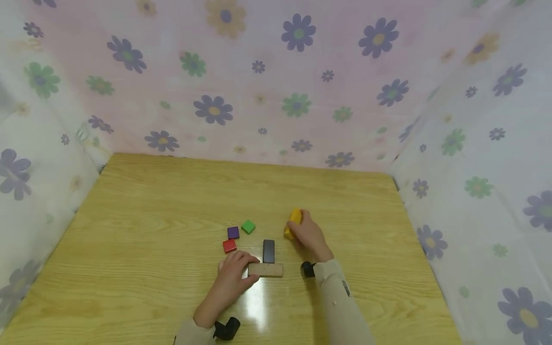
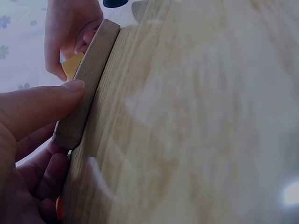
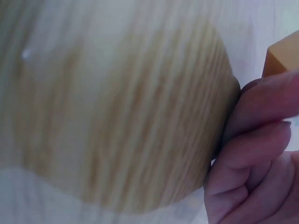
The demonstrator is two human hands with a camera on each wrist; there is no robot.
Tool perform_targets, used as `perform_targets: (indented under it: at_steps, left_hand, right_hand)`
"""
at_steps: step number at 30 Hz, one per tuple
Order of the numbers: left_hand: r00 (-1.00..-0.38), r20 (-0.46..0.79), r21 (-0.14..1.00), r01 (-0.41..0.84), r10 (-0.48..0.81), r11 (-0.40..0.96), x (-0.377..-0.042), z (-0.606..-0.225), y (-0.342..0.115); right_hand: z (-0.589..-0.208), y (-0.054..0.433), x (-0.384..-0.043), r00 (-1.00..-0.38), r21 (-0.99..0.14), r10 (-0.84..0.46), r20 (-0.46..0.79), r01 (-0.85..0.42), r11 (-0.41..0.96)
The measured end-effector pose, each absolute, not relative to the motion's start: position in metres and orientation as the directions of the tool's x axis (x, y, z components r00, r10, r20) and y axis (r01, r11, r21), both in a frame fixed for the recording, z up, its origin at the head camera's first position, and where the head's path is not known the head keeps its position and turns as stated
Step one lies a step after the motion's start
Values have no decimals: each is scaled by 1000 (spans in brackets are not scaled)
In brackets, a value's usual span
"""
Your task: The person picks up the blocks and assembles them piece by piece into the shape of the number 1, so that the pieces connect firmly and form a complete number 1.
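My left hand (image 1: 233, 278) pinches the left end of a plain wooden block (image 1: 270, 270) lying on the table, thumb along its near side. In the left wrist view the thumb presses the long face of the wooden block (image 2: 88, 88), with fingers curled behind it. A black block (image 1: 269, 251) stretches away from the far side of the plain one, its near end right at it. To the right, my right hand (image 1: 309, 234) grips a yellow block (image 1: 295, 219) between thumb and fingers. In the right wrist view only a corner of the yellow block (image 3: 282, 56) shows above the curled fingers.
Beyond the left hand lie a red block (image 1: 229, 246), a purple block (image 1: 233, 233) and a green block (image 1: 248, 226) on the wood-grain table (image 1: 172, 206). Flower-patterned cloth (image 1: 254, 86) walls the back and both sides. A black wrist device (image 1: 227, 329) sits at each sleeve.
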State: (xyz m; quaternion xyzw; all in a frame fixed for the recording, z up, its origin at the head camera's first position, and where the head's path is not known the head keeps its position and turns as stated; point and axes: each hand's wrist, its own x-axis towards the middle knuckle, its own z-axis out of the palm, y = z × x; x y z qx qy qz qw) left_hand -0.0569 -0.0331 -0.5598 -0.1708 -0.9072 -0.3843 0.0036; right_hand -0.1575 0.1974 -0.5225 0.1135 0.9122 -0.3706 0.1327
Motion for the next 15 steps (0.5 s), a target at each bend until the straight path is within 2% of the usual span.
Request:
perform_targets:
  at_steps: [7,15]
  left_hand:
    - [-942,125,685,309,311,659,-57,-556,-34]
    - [-939,133,671,320,317,668,-57,-556,-31]
  right_hand:
    - [-520,193,-156,-930,-651,78,-360,311,692]
    - [-522,191,-158,-940,-649,34,-340,261,715]
